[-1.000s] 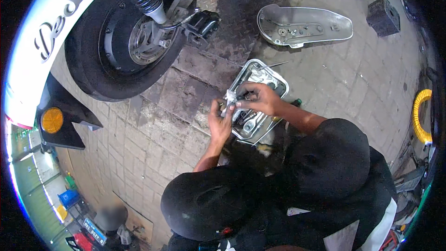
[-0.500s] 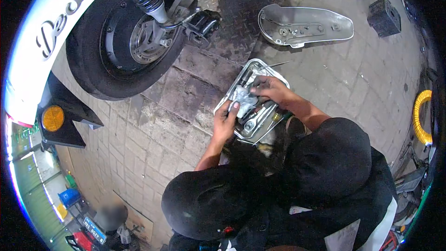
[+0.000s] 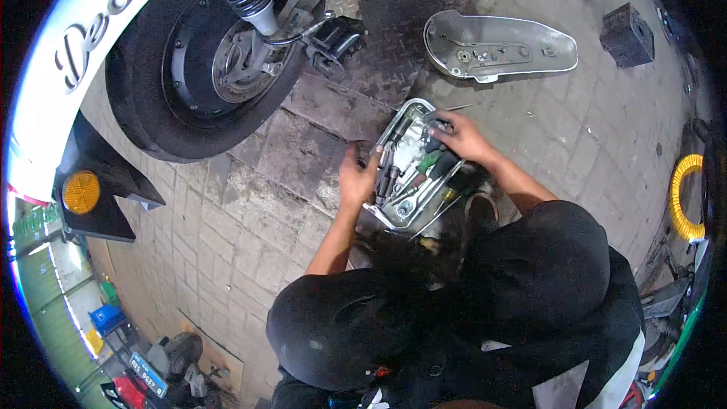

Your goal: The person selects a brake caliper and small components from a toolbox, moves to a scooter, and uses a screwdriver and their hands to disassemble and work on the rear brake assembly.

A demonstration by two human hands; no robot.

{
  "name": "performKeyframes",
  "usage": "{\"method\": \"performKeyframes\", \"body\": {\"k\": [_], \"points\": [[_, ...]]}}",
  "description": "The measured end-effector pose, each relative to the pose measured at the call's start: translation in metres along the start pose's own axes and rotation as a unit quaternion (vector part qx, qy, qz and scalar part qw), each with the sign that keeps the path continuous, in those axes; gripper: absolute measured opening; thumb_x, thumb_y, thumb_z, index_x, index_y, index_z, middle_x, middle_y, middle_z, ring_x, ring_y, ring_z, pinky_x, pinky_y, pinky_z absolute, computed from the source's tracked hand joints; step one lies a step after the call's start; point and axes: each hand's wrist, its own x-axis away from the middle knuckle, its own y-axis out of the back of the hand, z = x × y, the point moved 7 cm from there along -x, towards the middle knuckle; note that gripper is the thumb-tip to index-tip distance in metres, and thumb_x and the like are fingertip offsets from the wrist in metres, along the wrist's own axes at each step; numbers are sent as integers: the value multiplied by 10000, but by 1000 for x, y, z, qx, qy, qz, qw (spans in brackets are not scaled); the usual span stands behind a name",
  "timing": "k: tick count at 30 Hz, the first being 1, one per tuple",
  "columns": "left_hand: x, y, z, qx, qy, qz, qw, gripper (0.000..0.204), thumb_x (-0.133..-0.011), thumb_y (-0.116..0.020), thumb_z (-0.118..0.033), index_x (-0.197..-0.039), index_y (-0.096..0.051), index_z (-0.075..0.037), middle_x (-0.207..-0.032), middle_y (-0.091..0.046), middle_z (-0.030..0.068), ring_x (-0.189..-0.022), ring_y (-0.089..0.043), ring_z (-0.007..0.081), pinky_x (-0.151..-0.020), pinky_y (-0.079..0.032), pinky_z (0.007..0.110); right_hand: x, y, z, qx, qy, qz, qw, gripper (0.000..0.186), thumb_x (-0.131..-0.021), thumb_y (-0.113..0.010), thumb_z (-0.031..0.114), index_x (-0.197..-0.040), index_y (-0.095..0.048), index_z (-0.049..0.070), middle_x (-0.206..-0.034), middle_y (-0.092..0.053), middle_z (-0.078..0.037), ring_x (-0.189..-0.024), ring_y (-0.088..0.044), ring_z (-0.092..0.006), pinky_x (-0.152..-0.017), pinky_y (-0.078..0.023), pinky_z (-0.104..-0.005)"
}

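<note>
Wheel [image 3: 163, 95] left, silver cover [image 3: 509, 36] beyond tool tray [image 3: 416, 102]

The silver tray [image 3: 419, 101] lay slanted on the floor [image 3: 242, 235]
Inside were crumpled white plastic [image 3: 409, 153], dark tubular tools [image 3: 391, 180] and a ratchet [image 3: 406, 207].

There are two hands [image 3: 357, 182], one tray [image 3: 416, 101], one grey cover [image 3: 522, 44] and one black block [image 3: 627, 36].

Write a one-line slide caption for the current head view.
Left hand and right hand at a silvery tray of tools on paving, with a wheel at upper left.
</note>
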Motion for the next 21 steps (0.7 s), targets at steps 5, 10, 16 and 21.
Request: {"method": "performKeyframes", "body": {"k": [5, 10, 16, 21], "points": [[-35, 36, -3, 380, 95, 56, 918, 497, -964, -553, -481, -1242, -557, -70, -1019, -646, 76, -924, -606, 208, -813, -470, 354, 1, -19, -6, 131, 40, 32, 990, 400, -879, -682, 278, -1210, -612, 63, -1151, -643, -195, -980, -645, -393, -845, -513, -440], [-70, 63, -88, 497, -3, 145, 855, 817, -929, -329, -721, -1455, -346, -95, -1410, -466, 156, -1293, -453, 315, -1041, -370, 491, 10, -19, -1, 134, 50, 26, 989, 432, -905, -664, 272, -1243, -557, 25, -1088, -651, -167, -989, -638, -307, -865, -496, -410], [-106, 39, -161, 657, -14, 148, 739, 897, -881, -281, -787, -1459, -368, -106, -1426, -480, 128, -1318, -446, 323, -1131, -303, 541, 48, -11, -28, -246, -217, 68, 942, 351, -951, -640, 239, -1203, -557, 9, -928, -618, -9, -714, -528, -83, -618, -438, -231], [-105, 25, -173, 732, -23, 113, 672, 729, -899, -452, -699, -1333, -506, -115, -1332, -574, 122, -1256, -517, 324, -1105, -364, 567, 95, 23, -16, -206, -195, 57, 957, 335, -928, -667, 173, -1199, -544, 19, -877, -626, -7, -719, -549, -85, -630, -449, -232]]}}
